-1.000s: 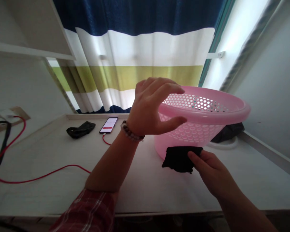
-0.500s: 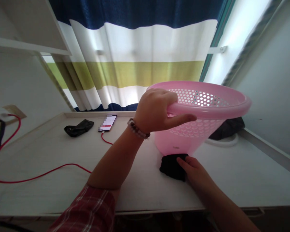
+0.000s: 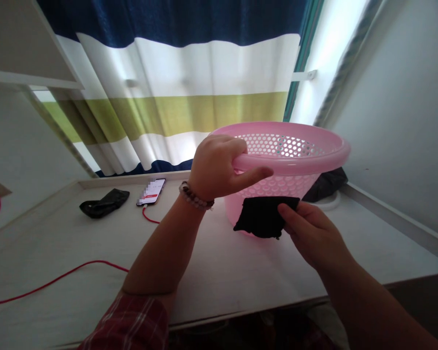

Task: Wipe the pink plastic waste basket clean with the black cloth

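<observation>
A pink plastic basket (image 3: 292, 165) with a honeycomb of holes stands upright on the white desk (image 3: 219, 282). My left hand (image 3: 219, 165) grips its rim on the near left, fingers over the edge and thumb along the outside; a beaded bracelet circles that wrist. Between the thumb and fingers of my right hand (image 3: 310, 228) is a folded black cloth (image 3: 263, 217), held up in front of the basket's lower wall. Whether the cloth touches the wall I cannot tell.
A phone (image 3: 152, 192) with a red charging cable (image 3: 95, 262) lies at the back left, beside a black pouch-like item (image 3: 105, 203). Behind the basket sits a dark bag-like object (image 3: 326, 184). A striped curtain (image 3: 190, 112) hangs behind the desk.
My right hand has raised the black cloth from low at the basket's base to partway up its wall. The left hand keeps its hold on the rim. The camera view has shifted slightly right.
</observation>
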Tool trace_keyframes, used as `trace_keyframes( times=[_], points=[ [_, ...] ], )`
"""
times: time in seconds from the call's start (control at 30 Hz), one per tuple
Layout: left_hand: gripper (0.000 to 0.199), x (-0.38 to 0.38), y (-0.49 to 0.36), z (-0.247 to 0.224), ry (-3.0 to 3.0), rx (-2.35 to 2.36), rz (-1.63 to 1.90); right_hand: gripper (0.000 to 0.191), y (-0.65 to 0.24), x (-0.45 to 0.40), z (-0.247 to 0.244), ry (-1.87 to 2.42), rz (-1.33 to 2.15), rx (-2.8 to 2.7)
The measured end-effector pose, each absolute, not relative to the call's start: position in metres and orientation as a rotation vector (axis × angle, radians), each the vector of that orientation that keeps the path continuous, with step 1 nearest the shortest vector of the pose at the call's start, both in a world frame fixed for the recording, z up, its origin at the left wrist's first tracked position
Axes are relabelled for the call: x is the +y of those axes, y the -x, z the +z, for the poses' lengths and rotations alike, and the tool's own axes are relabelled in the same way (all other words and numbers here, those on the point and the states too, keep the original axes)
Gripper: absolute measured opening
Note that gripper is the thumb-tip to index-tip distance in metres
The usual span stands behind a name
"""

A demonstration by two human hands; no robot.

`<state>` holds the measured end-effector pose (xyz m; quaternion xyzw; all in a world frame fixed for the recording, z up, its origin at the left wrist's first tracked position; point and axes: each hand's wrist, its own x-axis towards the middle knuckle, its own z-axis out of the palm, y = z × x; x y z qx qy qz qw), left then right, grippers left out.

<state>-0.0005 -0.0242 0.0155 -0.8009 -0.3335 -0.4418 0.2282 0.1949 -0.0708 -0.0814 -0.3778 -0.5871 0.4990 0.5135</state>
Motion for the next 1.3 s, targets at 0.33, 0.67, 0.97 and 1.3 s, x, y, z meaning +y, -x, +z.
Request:
trace_keyframes(
  times=[0.33, 0.67, 0.97, 1.3],
  points=[
    [0.051, -0.021, -0.002, 0.013, 2.197, -0.909, -1.208, 0.035, -0.177, -0.066, -0.160, 1.256, 1.292, -1.510],
    [0.047, -0.021, -0.001, 0.013, 2.219, -0.913, -1.194, 0.035, -0.185, -0.067, -0.122, 1.097, 1.234, -1.530],
    [0.049, -0.020, -0.002, 0.013, 2.208, -0.892, -1.204, 0.032, -0.196, -0.069, -0.096, 0.992, 1.256, -1.507],
    [0.050, -0.021, -0.002, 0.011, 2.202, -0.900, -1.202, 0.033, -0.194, -0.064, -0.159, 1.305, 1.190, -1.584]
  ],
)
